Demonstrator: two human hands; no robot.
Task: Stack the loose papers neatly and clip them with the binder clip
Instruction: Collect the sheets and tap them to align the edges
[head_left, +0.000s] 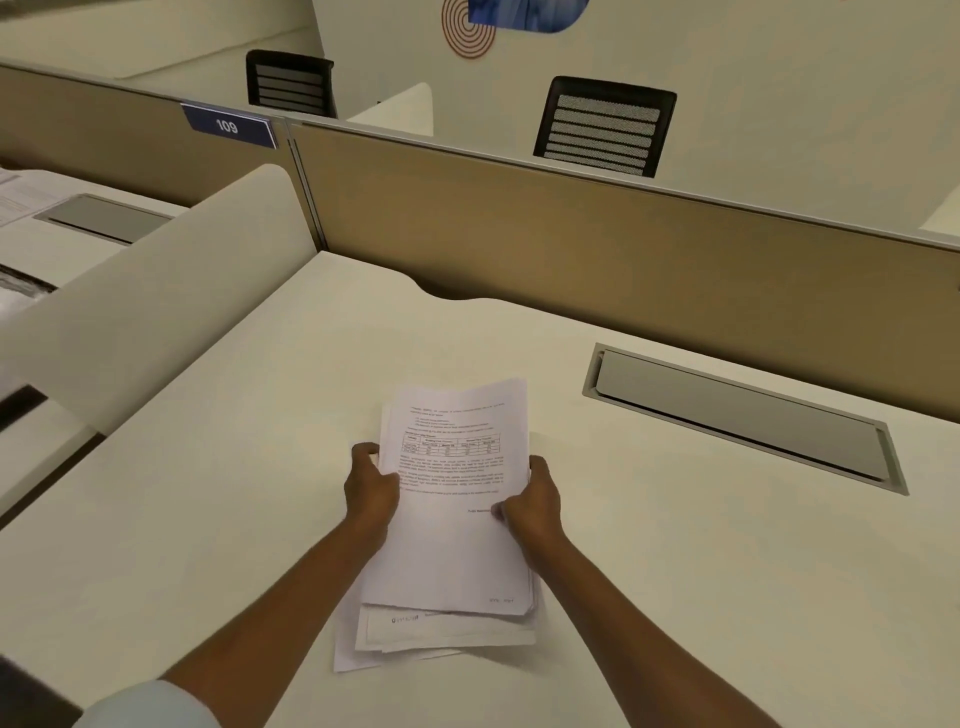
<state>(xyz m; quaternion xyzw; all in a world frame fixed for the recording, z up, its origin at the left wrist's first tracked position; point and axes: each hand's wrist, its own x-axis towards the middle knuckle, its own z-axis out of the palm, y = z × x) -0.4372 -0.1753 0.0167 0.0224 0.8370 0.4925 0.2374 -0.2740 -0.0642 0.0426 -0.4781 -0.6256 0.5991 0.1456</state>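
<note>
Pale sleeve (148, 707) covers the left arm lowest down. On the white desk (208, 519), a curved divider (171, 291) stands left, a tan partition (571, 234) behind, a grey cable hatch (737, 415) right. Printed papers (452, 530) lie mid-desk, unevenly stacked. Left hand (371, 488) grips their left edge with curled fingers; right hand (537, 499) pinches the right edge, thumb on top.

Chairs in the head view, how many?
2. The left chair stands beyond the partition near the 109 sign; right chair beyond it, right of centre. The partition may hide others.
</note>
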